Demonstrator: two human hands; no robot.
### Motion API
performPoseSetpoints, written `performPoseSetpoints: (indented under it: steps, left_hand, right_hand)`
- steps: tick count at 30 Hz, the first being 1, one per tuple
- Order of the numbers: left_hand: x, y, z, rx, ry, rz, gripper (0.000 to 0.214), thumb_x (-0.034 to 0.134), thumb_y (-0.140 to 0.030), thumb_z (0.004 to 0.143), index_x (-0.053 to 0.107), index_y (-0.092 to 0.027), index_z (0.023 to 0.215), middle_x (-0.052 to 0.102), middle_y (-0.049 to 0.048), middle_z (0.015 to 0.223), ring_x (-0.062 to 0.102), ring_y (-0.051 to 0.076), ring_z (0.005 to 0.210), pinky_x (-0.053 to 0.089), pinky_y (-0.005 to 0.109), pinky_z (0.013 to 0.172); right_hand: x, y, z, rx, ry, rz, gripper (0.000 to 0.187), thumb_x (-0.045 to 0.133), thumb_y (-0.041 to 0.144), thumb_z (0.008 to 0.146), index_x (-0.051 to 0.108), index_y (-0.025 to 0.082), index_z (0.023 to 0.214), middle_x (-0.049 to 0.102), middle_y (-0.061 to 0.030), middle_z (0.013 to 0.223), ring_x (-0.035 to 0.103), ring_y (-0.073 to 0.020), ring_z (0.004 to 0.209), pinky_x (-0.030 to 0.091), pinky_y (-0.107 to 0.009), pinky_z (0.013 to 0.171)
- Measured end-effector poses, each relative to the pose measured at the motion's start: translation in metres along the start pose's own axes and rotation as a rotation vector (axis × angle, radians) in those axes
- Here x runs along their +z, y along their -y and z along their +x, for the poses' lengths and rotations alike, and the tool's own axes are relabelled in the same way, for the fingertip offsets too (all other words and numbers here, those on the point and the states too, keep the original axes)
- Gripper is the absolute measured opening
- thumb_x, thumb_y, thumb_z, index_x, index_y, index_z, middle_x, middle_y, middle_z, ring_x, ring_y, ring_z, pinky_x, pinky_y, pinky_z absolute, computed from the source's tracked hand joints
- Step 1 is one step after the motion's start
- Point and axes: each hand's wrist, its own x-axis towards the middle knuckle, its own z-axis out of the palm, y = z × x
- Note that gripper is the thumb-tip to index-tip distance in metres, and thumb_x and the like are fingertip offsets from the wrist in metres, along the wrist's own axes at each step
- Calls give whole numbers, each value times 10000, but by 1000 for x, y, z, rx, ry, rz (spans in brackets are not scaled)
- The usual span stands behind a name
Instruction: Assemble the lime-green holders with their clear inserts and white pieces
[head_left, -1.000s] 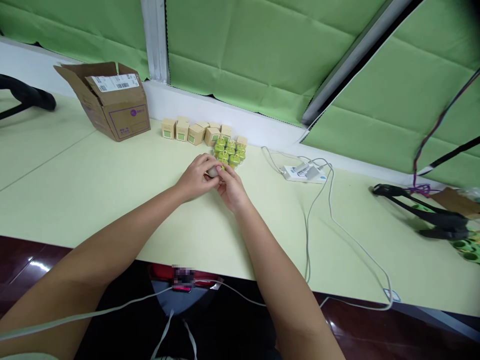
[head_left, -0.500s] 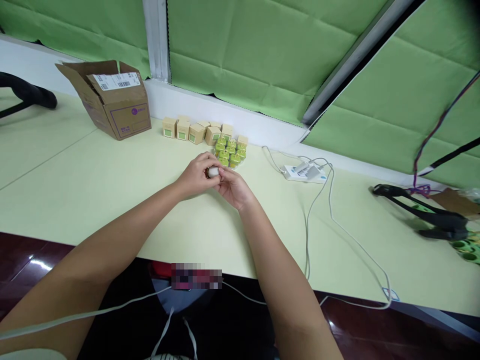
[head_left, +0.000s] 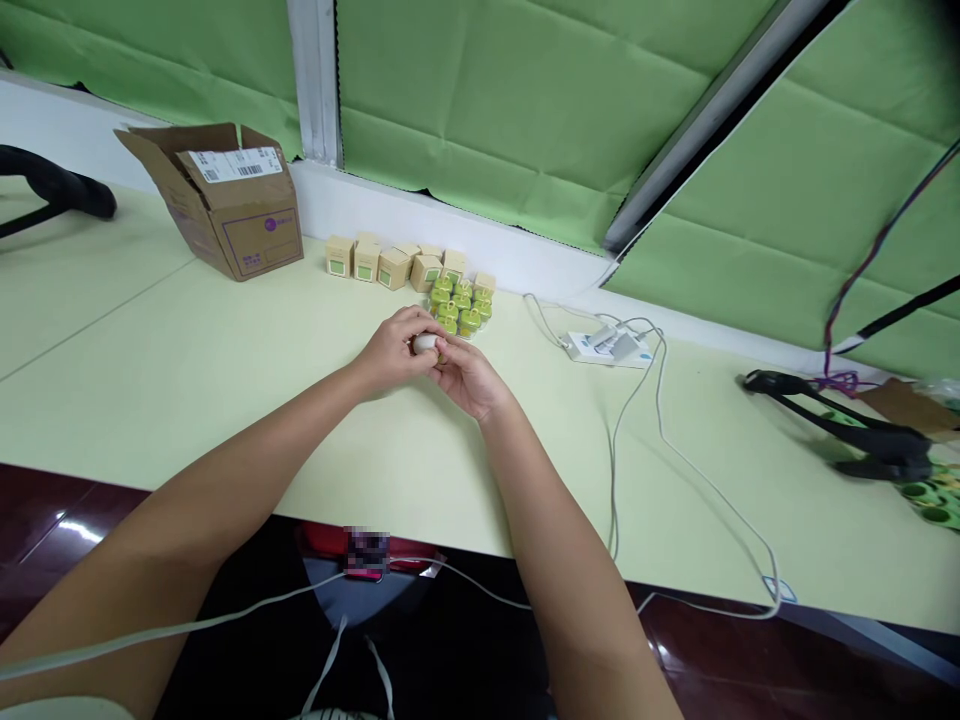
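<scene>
Pale green desk [head_left: 165,390] carries, near its back edge, a small white round object [head_left: 425,343] between left hand [head_left: 391,352] and right hand [head_left: 465,377], fingers closed narrow on it; it seems light and smooth, best held at its sides.

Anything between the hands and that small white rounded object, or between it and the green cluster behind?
Nothing visible. The left hand and right hand touch the small white rounded object directly, and nothing stands between it and the cluster of small green containers just beyond it.
</scene>
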Motion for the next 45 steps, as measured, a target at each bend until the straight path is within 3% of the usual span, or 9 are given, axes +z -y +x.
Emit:
performPoseSetpoints:
  steps: [9,14,19,25,29,33,37,42,45]
  left_hand:
    - [-6,5,2,49,103,2,271,753,-295,863,691,-211,1113,686,67,1158,669,211,1071,551,331,883]
    - [-1,11,2,-4,25,-53,277,716,-334,900,645,-186,1123,708,67,1121,671,189,995,545,331,884]
    - [3,11,0,-76,38,-99,309,694,-377,914,622,-190,1149,710,72,1122,656,177,937,524,295,781]
    - [4,13,4,-174,-75,-324,285,657,-469,948,603,-192,992,623,14,858,570,134,737,488,270,693]
    - [0,18,12,-308,-201,-537,195,587,-393,917,585,-202,956,582,0,796,576,141,703,501,268,651]
    - [-1,23,12,-382,-139,-545,168,496,-294,853,619,-187,892,588,5,683,578,158,650,474,277,625]
    - [2,17,5,-316,-69,-343,205,528,-336,903,651,-179,858,605,8,722,557,147,667,453,280,662]
    - [4,10,-1,-30,-86,-18,145,699,-267,839,723,-189,959,668,33,932,646,177,877,512,318,860]
    - [5,10,-2,48,-82,48,128,686,-259,866,766,-191,940,659,43,922,656,181,866,512,318,818]
  right_hand:
    - [-10,-5,6,-68,-86,11,296,899,302,814,747,229,1058,829,-3,1044,777,-142,963,646,-209,828]
    - [-10,-4,7,-49,-118,64,179,843,272,877,719,238,1001,824,10,969,769,-132,895,653,-230,843]
    - [-3,0,5,-12,-155,120,93,762,210,930,670,221,924,812,-1,924,759,-136,842,658,-244,813]
    - [1,3,5,74,-201,172,118,568,204,1034,660,178,964,770,-43,780,714,-144,655,647,-254,677]
    - [-1,5,5,86,-261,176,88,613,238,1018,655,180,966,768,-59,775,729,-161,675,648,-261,687]
    - [-1,5,4,85,-258,151,88,666,264,996,663,192,946,781,-51,811,761,-176,748,645,-265,704]
    - [1,5,4,101,-252,172,175,611,290,1041,691,173,938,778,-55,788,733,-145,700,592,-211,616]
    - [1,5,7,91,-226,193,281,537,307,1084,697,167,900,739,-27,713,663,-116,582,544,-204,559]
    - [1,4,7,91,-213,174,285,543,303,1084,706,171,890,728,-11,709,638,-104,562,537,-205,559]
